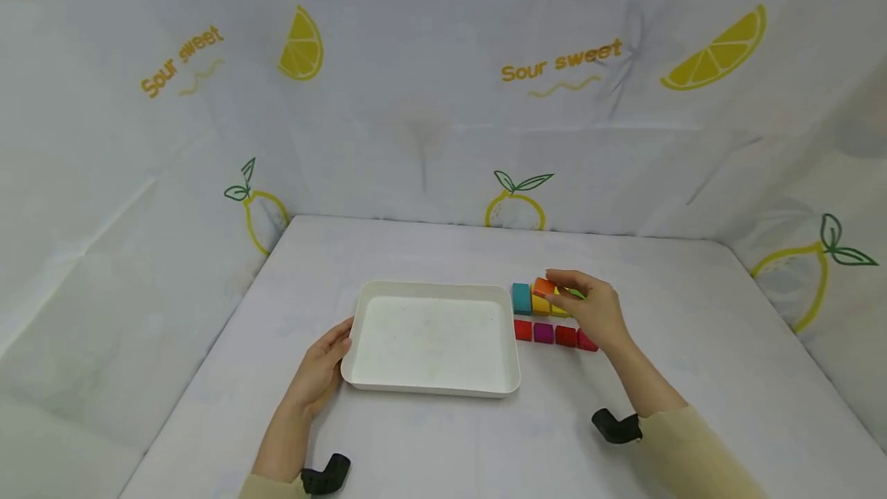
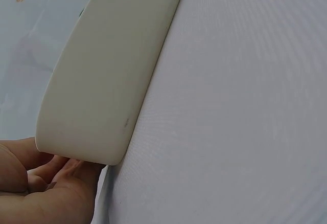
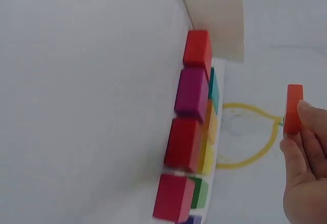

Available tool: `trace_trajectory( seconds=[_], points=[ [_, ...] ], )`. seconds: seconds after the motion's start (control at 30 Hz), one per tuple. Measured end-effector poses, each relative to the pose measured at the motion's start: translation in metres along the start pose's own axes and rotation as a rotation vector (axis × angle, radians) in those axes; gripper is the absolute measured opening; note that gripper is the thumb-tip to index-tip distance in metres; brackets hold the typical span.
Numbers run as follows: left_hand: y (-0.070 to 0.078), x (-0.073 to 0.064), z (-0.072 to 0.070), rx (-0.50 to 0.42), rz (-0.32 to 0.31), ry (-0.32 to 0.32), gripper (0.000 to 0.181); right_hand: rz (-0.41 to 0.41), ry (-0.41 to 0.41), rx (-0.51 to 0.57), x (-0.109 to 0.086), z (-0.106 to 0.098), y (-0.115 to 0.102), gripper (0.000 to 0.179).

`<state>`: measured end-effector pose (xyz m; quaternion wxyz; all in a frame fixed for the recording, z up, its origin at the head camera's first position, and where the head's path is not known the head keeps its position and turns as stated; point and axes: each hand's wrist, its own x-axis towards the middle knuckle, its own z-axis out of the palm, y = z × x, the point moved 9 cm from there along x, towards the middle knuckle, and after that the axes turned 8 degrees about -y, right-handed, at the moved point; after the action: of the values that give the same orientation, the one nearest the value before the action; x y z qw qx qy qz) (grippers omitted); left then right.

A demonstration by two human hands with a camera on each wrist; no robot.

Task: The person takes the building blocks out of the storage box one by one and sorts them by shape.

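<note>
In the head view my right hand (image 1: 589, 306) pinches an orange block (image 1: 543, 288) between thumb and fingers, above the rows of colored blocks. The right wrist view shows the orange block (image 3: 293, 109) held up off the table, clear of the others. My left hand (image 1: 322, 364) grips the left end of a shallow white tray (image 1: 430, 390), its fingers at the wall and rim. That hand (image 2: 56, 185) shows at the tray's end wall (image 2: 102, 81) in the left wrist view, some fingertips hidden behind it. No blocks lie in the tray.
To the tray's right, a front row holds red (image 1: 523, 330), purple (image 1: 543, 333), dark red (image 1: 566, 336) and pink (image 1: 587, 340) blocks. Behind it stand teal (image 1: 522, 299) and yellow blocks, partly hidden by my hand; the right wrist view also shows a green block (image 3: 200, 192).
</note>
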<state>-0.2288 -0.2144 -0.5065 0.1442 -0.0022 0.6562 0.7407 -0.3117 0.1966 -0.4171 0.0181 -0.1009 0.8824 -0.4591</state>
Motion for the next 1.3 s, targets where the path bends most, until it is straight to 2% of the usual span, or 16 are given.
trace_trajectory(
  seconds=[0.2,0.33,0.47,0.57,0.67,0.97,1.3],
  points=[
    [0.002,0.006,0.005,0.003,0.004,-0.021,0.051,0.044,0.048,-0.082,-0.018,-0.039,0.037,0.042],
    [0.001,0.006,0.005,0.000,-0.003,-0.011,0.050,0.047,0.038,-0.127,-0.030,-0.056,0.057,0.046],
    [0.000,0.005,0.004,-0.003,-0.009,0.001,0.051,0.093,0.000,-0.160,-0.045,-0.064,0.079,0.048],
    [-0.001,0.004,0.003,0.002,-0.011,0.008,0.051,0.126,-0.036,-0.176,-0.052,-0.067,0.093,0.049],
    [-0.001,0.003,0.002,0.008,-0.016,0.012,0.051,0.126,-0.062,-0.187,-0.055,-0.069,0.100,0.048],
    [-0.002,0.002,0.001,-0.009,-0.015,0.008,0.050,0.095,-0.156,-0.161,-0.052,-0.060,0.101,0.045],
    [-0.001,-0.001,0.001,-0.010,-0.008,0.008,0.051,0.128,-0.189,-0.144,-0.052,-0.055,0.116,0.046]
  ],
)
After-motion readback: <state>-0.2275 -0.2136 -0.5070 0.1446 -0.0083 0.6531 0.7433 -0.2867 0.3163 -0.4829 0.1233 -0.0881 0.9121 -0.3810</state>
